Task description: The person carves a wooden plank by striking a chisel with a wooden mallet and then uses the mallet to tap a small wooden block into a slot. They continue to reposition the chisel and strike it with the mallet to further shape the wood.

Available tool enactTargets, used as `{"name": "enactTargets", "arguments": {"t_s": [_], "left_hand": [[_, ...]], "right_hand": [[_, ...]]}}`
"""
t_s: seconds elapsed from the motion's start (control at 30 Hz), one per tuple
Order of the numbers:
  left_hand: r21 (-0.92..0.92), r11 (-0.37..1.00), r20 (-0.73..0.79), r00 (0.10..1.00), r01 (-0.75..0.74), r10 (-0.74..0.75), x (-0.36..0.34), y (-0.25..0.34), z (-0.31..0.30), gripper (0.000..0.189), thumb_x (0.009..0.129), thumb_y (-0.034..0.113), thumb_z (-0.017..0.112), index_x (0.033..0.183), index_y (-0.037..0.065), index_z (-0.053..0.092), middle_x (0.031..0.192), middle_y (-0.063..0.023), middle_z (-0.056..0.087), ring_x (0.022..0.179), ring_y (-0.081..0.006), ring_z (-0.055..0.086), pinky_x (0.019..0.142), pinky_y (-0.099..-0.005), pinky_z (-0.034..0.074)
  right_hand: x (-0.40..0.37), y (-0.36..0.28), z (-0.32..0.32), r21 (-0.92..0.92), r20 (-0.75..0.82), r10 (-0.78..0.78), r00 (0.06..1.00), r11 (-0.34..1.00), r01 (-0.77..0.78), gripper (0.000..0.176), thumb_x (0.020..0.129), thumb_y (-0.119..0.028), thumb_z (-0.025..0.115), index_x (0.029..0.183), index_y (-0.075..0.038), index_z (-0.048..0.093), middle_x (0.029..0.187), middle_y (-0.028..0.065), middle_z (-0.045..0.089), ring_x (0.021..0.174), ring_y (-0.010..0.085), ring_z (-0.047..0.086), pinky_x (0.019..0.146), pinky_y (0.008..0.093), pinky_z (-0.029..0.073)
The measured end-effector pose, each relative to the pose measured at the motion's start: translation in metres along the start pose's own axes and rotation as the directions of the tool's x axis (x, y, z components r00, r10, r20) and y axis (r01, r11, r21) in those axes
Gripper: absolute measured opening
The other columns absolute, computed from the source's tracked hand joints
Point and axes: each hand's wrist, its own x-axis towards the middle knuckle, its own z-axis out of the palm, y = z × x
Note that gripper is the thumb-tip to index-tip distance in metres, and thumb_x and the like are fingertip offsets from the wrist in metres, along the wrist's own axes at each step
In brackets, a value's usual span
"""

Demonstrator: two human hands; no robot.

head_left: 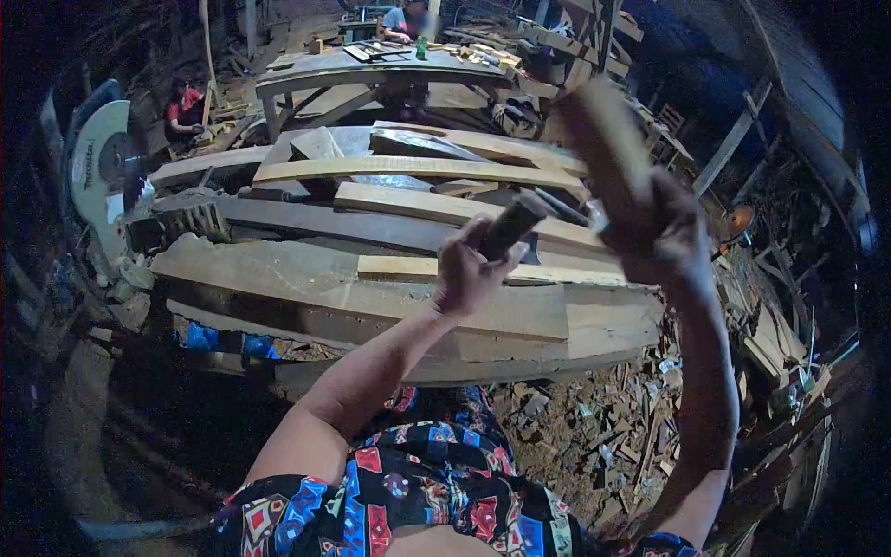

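Note:
My left hand [471,271] is closed around a short, dark, handle-like piece [513,226] that points up to the right over the bench. Higher and to the right, my right hand [661,232] grips a thick wooden block [608,139], tilted up and smeared by motion. Under both hands, long sawn boards [418,170] lie across the workbench [269,278]. A pale strip of wood [399,266] lies just below my left hand.
A Makita saw [97,176] stands at the bench's left end. Wood scraps [594,418] litter the ground at front right. Behind is another table [316,70] with a green bottle [421,46]. One person [406,20] is behind it, another [184,110] at far left.

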Motion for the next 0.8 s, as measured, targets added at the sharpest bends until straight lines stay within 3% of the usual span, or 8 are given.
{"name": "enactTargets", "arguments": {"t_s": [0.13,0.17,0.2,0.27,0.33,0.4,0.63,0.8], "left_hand": [[0.052,0.997,-0.125,0.99,-0.055,0.061,0.006,0.008,-0.008,0.024,0.068,0.018,0.071,0.08,0.005,0.055,0.063,-0.0084,0.058,0.058,-0.021,0.058,0.058,-0.0321,0.046],[0.254,0.954,-0.084,0.979,-0.158,0.185,0.011,0.0,-0.01,0.025,0.068,0.018,0.071,0.083,0.005,0.055,0.063,-0.0085,0.058,0.057,-0.0235,0.057,0.058,-0.0331,0.047],[0.419,0.837,-0.114,0.895,-0.351,0.432,0.015,0.002,-0.013,0.028,0.068,0.02,0.071,0.083,0.003,0.054,0.063,-0.0094,0.057,0.055,-0.0252,0.056,0.056,-0.0333,0.047],[0.401,0.899,-0.122,0.962,-0.178,0.245,0.017,-0.024,-0.027,0.026,0.07,0.02,0.069,0.081,0.003,0.053,0.061,-0.0061,0.055,0.051,-0.0203,0.054,0.05,-0.0307,0.046],[-0.351,0.935,-0.241,0.96,0.054,-0.145,0.013,-0.024,-0.045,0.02,0.073,0.017,0.066,0.079,0.004,0.052,0.059,-0.0019,0.053,0.049,-0.0122,0.052,0.043,-0.0248,0.042],[-0.479,0.858,-0.312,0.877,0.186,-0.365,0.017,-0.028,-0.062,0.019,0.074,0.015,0.066,0.074,0.006,0.05,0.053,0.0009,0.05,0.042,-0.0054,0.046,0.037,-0.0185,0.035],[-0.353,0.935,-0.384,0.916,-0.031,-0.114,0.024,0.013,-0.089,0.02,0.077,0.018,0.066,0.076,0.008,0.048,0.052,0.0016,0.047,0.039,-0.008,0.043,0.039,-0.0206,0.033],[-0.414,0.91,-0.302,0.938,0.032,-0.171,0.022,0.032,-0.066,0.022,0.074,0.018,0.07,0.067,0.008,0.051,0.049,0.0018,0.049,0.038,-0.0052,0.045,0.037,-0.0186,0.033]], "right_hand": [[-0.019,0.022,0.021,0.676,-0.052,0.259,0.964,0.72,-0.157,0.046,0.06,-0.005,0.072,0.102,-0.005,0.052,0.09,0.0047,0.057,0.074,0.015,0.056,0.067,0.029,0.048],[-0.024,0.011,0.031,0.291,0.137,0.387,0.912,0.864,-0.411,0.063,0.058,-0.004,0.075,0.114,-0.005,0.047,0.096,0.0067,0.058,0.077,0.0159,0.057,0.069,0.0302,0.048],[-0.03,0.031,0.056,0.414,0.224,0.024,0.974,0.903,-0.117,0.068,0.056,-0.003,0.077,0.117,-0.005,0.045,0.098,0.0057,0.057,0.077,0.0144,0.056,0.067,0.0277,0.048],[-0.037,0.047,0.072,0.315,0.21,0.166,0.963,0.921,-0.227,0.051,0.06,-0.011,0.076,0.102,-0.002,0.05,0.083,0.0037,0.057,0.068,0.0118,0.054,0.06,0.0264,0.045],[-0.035,0.062,0.078,0.056,0.178,0.265,0.948,0.959,-0.278,0.045,0.059,-0.017,0.076,0.095,-0.002,0.053,0.077,0.0041,0.058,0.067,0.0108,0.054,0.059,0.0255,0.044],[-0.046,0.097,0.1,0.248,0.137,0.37,0.919,0.885,-0.393,0.042,0.059,-0.024,0.075,0.088,-0.002,0.055,0.072,0.005,0.057,0.065,0.0103,0.053,0.057,0.0253,0.043],[-0.074,0.162,0.145,0.771,0.03,0.587,0.809,0.502,-0.393,0.037,0.068,-0.021,0.073,0.091,0.0,0.053,0.072,0.0027,0.056,0.056,0.0126,0.05,0.051,0.0256,0.042],[-0.076,0.148,0.142,0.688,-0.005,0.54,0.842,0.612,-0.389,0.026,0.073,-0.012,0.066,0.091,-0.004,0.05,0.067,0.0035,0.053,0.051,0.0103,0.051,0.042,0.0231,0.039]]}}
